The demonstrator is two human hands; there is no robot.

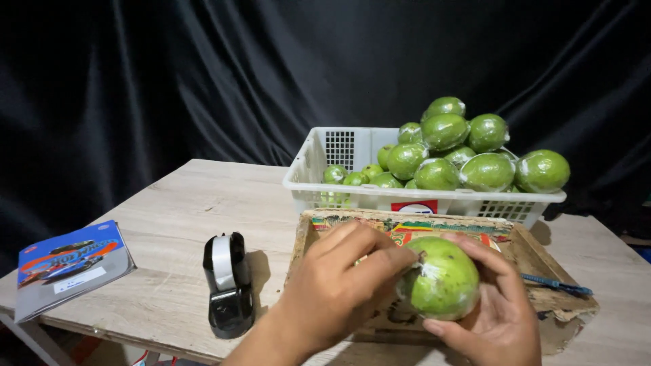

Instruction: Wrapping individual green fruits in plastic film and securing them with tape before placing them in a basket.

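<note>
a white basket (319, 169) with a red and blue label sits at 12 o'clock. the right hand (498, 315) cups a shiny wrapped green fruit (442, 279) over the cardboard tray (536, 261); the left hand (339, 285) pinches its wrap.

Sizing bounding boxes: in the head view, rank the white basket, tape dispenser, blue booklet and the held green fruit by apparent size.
1. White basket
2. Blue booklet
3 and 4. Held green fruit and tape dispenser look alike; the fruit sits closest to the camera, so I won't rank them.
</note>
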